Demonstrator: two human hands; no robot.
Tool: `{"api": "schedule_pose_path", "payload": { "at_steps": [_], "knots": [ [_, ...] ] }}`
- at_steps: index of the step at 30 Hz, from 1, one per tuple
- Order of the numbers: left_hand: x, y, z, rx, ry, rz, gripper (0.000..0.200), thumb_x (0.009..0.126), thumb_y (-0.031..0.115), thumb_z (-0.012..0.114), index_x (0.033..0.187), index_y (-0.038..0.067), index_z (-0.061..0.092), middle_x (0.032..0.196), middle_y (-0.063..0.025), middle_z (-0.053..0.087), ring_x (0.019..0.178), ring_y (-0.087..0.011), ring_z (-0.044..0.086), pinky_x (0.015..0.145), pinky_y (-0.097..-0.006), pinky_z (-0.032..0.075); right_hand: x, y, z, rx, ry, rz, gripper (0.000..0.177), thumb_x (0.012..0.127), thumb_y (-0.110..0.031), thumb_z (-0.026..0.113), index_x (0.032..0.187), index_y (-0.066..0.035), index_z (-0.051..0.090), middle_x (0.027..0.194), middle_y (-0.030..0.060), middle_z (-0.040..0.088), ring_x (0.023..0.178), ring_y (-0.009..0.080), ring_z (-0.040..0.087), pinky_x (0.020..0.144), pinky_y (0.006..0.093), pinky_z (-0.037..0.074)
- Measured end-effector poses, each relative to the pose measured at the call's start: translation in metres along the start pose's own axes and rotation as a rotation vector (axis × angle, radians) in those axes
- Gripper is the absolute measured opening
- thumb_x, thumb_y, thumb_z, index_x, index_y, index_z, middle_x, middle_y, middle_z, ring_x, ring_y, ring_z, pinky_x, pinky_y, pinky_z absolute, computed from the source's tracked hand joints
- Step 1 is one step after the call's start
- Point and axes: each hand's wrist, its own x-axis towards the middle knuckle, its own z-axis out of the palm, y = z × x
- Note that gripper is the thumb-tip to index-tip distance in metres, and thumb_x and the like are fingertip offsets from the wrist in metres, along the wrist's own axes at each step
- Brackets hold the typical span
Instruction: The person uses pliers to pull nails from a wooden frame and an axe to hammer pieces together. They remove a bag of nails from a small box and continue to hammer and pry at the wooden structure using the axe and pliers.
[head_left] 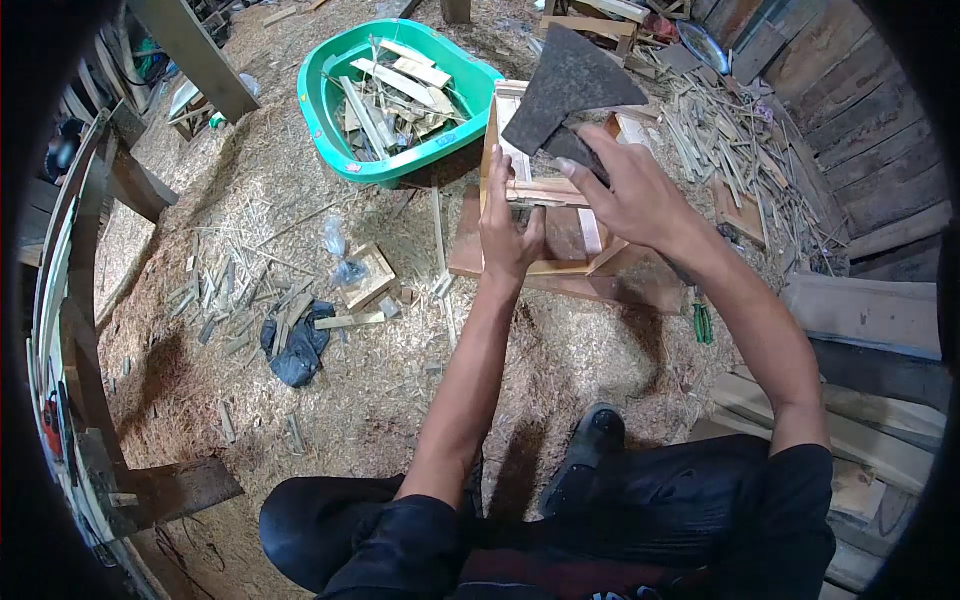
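Observation:
My right hand (635,190) is wrapped round an axe just behind its head. The axe's broad dark blade (575,85) is raised over a wooden frame (548,266), and most of its handle is hidden by my hand and forearm. My left hand (508,225) grips the frame at its left side, fingers pointing up along the edge and thumb by a crosspiece (550,190). The frame is box-like, made of thin light strips, and rests on a brown board (620,285) on the ground. The axe head covers part of its far end.
A green tub (315,125) full of wood offcuts stands beyond my left hand. A small wooden block (368,278) and a black plastic bag (297,345) lie at left. Green-handled pliers (703,322) are at right, near stacked planks (850,425). Shavings cover the ground.

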Motion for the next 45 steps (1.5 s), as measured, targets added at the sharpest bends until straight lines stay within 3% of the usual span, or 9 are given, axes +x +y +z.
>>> {"api": "schedule_pose_path", "payload": {
  "at_steps": [5,12,16,21,27,30,33,39,45],
  "knots": [
    [-0.001,0.001,-0.001,-0.059,-0.012,-0.064,0.077,0.076,0.000,0.067,0.144,-0.007,0.033,0.150,-0.0273,0.036,0.137,-0.0409,0.040,0.111,-0.0412,0.039,-0.009,0.009,0.009,-0.099,-0.166,0.004,0.026,0.096,-0.021,0.055,0.105,0.003,0.052,0.071,0.0260,0.064,0.072,0.0436,0.068,0.065,0.0471,0.053],
    [0.002,0.003,0.000,0.005,0.012,0.024,0.078,0.076,-0.001,0.066,0.146,-0.006,0.032,0.150,-0.0274,0.037,0.134,-0.0409,0.044,0.107,-0.0401,0.042,-0.001,0.003,0.001,0.096,0.029,0.033,0.027,0.095,-0.021,0.054,0.107,0.004,0.053,0.072,0.0258,0.064,0.071,0.0449,0.066,0.066,0.0491,0.051],
    [0.001,0.009,-0.001,-0.124,-0.021,-0.129,0.078,0.074,-0.003,0.067,0.145,-0.006,0.033,0.150,-0.0271,0.036,0.137,-0.0396,0.041,0.109,-0.0399,0.041,-0.007,0.012,0.007,-0.104,-0.097,-0.014,0.026,0.095,-0.020,0.054,0.106,0.003,0.053,0.070,0.0243,0.064,0.069,0.0434,0.066,0.063,0.0481,0.050],
    [0.002,0.003,0.003,0.065,0.064,0.085,0.077,0.075,-0.004,0.065,0.145,-0.005,0.033,0.145,-0.0289,0.043,0.131,-0.0360,0.049,0.107,-0.0397,0.043,0.003,-0.002,-0.010,0.050,-0.009,0.044,0.026,0.096,-0.021,0.054,0.106,0.003,0.054,0.069,0.0248,0.064,0.069,0.0407,0.068,0.064,0.0482,0.052],
    [0.001,0.008,-0.001,-0.089,0.005,-0.051,0.080,0.073,-0.005,0.068,0.145,-0.005,0.033,0.150,-0.0271,0.036,0.137,-0.0385,0.040,0.112,-0.0406,0.038,-0.009,0.017,0.015,-0.122,-0.070,-0.070,0.026,0.096,-0.022,0.055,0.102,0.004,0.053,0.066,0.0219,0.064,0.063,0.0348,0.068,0.058,0.0445,0.051],
    [0.000,0.003,0.001,-0.013,-0.001,-0.014,0.081,0.073,-0.004,0.068,0.145,-0.004,0.033,0.151,-0.0266,0.035,0.138,-0.0389,0.039,0.112,-0.0405,0.038,-0.002,0.010,0.003,-0.098,-0.084,0.060,0.031,0.096,-0.025,0.057,0.109,0.003,0.054,0.085,0.0284,0.064,0.080,0.0447,0.065,0.068,0.0479,0.049],
    [0.001,0.003,0.002,0.026,0.028,0.052,0.080,0.074,-0.003,0.067,0.145,-0.004,0.033,0.151,-0.0272,0.034,0.138,-0.0397,0.040,0.112,-0.0412,0.038,0.004,0.000,-0.007,0.122,0.056,0.012,0.024,0.096,-0.019,0.055,0.101,0.004,0.053,0.070,0.0265,0.064,0.068,0.0424,0.068,0.061,0.0503,0.052],
    [0.000,0.007,0.000,-0.062,0.015,0.022,0.079,0.073,-0.004,0.065,0.145,-0.004,0.033,0.151,-0.0275,0.034,0.138,-0.0417,0.039,0.112,-0.0428,0.037,-0.009,0.016,0.011,-0.123,-0.124,-0.012,0.024,0.096,-0.019,0.055,0.104,0.003,0.053,0.069,0.0267,0.063,0.069,0.0441,0.067,0.061,0.0499,0.051],
    [0.003,0.004,0.003,0.054,0.058,0.109,0.078,0.076,-0.004,0.064,0.146,-0.008,0.031,0.145,-0.0295,0.042,0.129,-0.0362,0.051,0.105,-0.0392,0.043,-0.002,-0.002,-0.003,0.076,0.003,0.060,0.025,0.096,-0.021,0.054,0.107,0.002,0.053,0.074,0.0278,0.064,0.074,0.0445,0.067,0.066,0.0512,0.051]
  ]
}}
